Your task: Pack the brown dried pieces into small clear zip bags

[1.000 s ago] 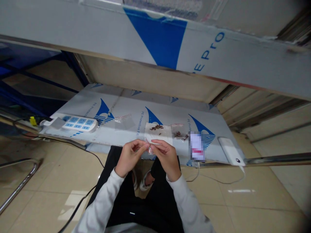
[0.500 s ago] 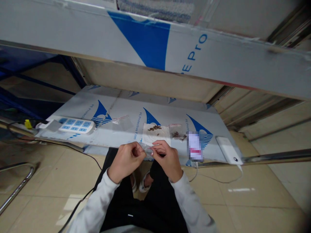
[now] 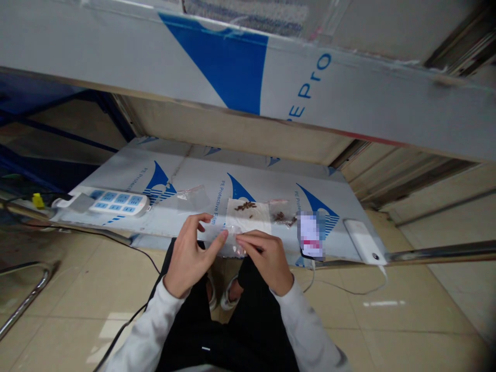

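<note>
Between my hands, at the shelf's front edge, is a small clear plastic bag (image 3: 231,238). My right hand (image 3: 269,256) pinches its right side between thumb and fingers. My left hand (image 3: 189,253) is open, thumb and fingers apart, with the thumb tip beside the bag; I cannot tell whether it touches. Just beyond lies a white sheet (image 3: 258,221) with several small brown pieces (image 3: 246,206) heaped on it. To its right is a clear bag (image 3: 284,213) with similar brown pieces. Another clear bag (image 3: 194,198) lies flat at the left.
A power strip (image 3: 118,201) sits at the left of the film-covered shelf (image 3: 201,165). A phone (image 3: 311,235) with a cable and a white device (image 3: 364,240) lie at the right. An upper panel (image 3: 127,57) crosses above. A metal tube (image 3: 31,299) stands at the lower left.
My left hand has opened and drawn slightly left, its fingers spreading off the bag. My right hand still pinches the bag, which now shows more fully near the shelf edge.
</note>
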Action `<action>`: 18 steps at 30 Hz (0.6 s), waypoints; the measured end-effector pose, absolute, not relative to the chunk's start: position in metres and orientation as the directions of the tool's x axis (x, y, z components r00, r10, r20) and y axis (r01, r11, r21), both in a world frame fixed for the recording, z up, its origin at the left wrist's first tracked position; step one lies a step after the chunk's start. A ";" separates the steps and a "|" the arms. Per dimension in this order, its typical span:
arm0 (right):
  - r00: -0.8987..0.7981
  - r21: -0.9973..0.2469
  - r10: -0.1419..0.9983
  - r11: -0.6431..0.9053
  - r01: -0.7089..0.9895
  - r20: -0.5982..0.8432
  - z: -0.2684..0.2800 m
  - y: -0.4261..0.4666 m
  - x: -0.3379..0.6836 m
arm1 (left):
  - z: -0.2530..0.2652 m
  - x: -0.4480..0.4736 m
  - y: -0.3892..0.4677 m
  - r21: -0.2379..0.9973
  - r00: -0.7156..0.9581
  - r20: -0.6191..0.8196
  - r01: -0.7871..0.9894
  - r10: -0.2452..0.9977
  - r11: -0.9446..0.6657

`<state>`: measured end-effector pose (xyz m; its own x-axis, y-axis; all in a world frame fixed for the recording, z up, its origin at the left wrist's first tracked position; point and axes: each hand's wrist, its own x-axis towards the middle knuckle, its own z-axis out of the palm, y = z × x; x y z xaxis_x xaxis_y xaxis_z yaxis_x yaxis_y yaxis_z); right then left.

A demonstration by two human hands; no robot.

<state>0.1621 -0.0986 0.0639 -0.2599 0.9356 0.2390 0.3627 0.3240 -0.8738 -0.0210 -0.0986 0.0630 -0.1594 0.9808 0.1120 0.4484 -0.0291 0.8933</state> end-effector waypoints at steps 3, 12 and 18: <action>-0.250 -0.920 0.950 0.257 0.297 0.185 0.064 -0.098 0.167 | 0.054 -0.023 -0.098 0.979 -0.052 -0.114 0.167 0.992 0.121; -0.303 -0.986 0.953 0.051 0.158 0.000 0.043 -0.093 0.172 | 0.054 -0.023 -0.106 0.951 0.205 -0.299 -0.021 0.932 0.310; -0.361 -0.993 0.933 0.042 0.111 -0.001 0.042 -0.095 0.180 | 0.053 -0.025 -0.105 0.952 0.177 -0.305 0.034 0.936 0.304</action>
